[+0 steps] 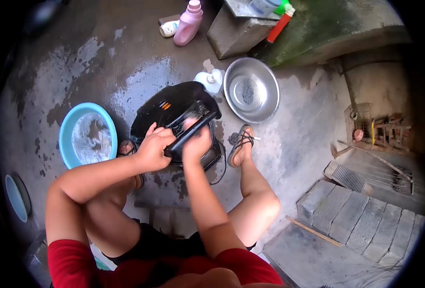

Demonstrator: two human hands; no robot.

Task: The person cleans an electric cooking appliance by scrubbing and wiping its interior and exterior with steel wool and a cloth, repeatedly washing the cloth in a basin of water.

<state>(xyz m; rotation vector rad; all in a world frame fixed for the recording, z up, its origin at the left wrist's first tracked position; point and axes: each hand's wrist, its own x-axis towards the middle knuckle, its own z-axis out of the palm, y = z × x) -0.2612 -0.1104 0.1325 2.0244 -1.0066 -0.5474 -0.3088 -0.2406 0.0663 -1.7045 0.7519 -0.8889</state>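
A glossy black appliance (151, 115) with orange markings and a cord, its exact kind unclear, stands tilted on the wet floor between my feet. My left hand (155, 148) is closed around the end of its thick black rim. Behind that rim, my right hand (196, 144) reaches into the opening with curled fingers. Motion blurs its fingertips, and whatever they hold is hidden. Left of the appliance is a light blue basin (64, 137) of sudsy water with a cloth-like piece in it. A metal bowl (269, 91) with a grey, wiry clump inside sits to the right.
A white pump bottle (209, 80) lies beside the metal bowl. Farther back are a pink bottle (188, 24), a small white bottle (169, 29) and a concrete block (231, 38). Grey blocks (356, 216) line the right side. Another blue basin (17, 198) is at far left.
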